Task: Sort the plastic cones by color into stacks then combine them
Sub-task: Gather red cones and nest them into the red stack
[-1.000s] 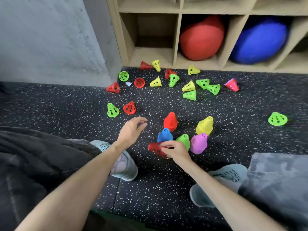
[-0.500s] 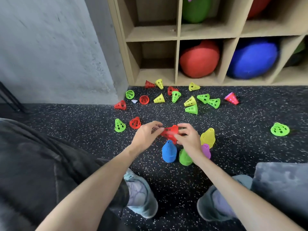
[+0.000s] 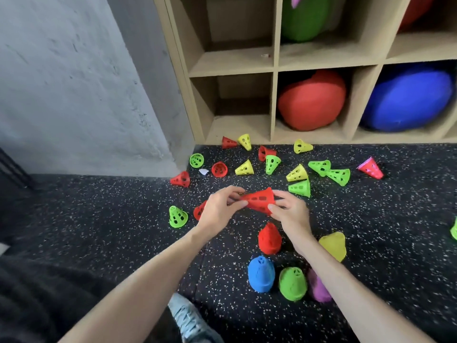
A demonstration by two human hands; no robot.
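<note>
Both my hands hold one red perforated cone [image 3: 259, 200] sideways above the floor. My left hand [image 3: 217, 210] pinches its narrow end and my right hand [image 3: 289, 211] grips its wide rim. Below them stand upright stacks: red [image 3: 269, 238], blue [image 3: 261, 273], green [image 3: 293, 283], yellow [image 3: 333, 246] and a purple one [image 3: 319, 288] partly hidden by my right forearm. Loose red, yellow and green cones lie scattered farther away, among them a green one [image 3: 177, 217] at the left and a red one [image 3: 181, 179].
A wooden cubby shelf [image 3: 274, 100] stands at the back with red [image 3: 311, 100], blue [image 3: 408, 97] and green balls. A grey wall [image 3: 74, 82] is at the left. My shoe [image 3: 190, 320] and dark trouser legs lie near the bottom.
My right hand lifted the red cone from beside the stacks up and away from me. My left hand came in and took its narrow end. The camera tilted up.
</note>
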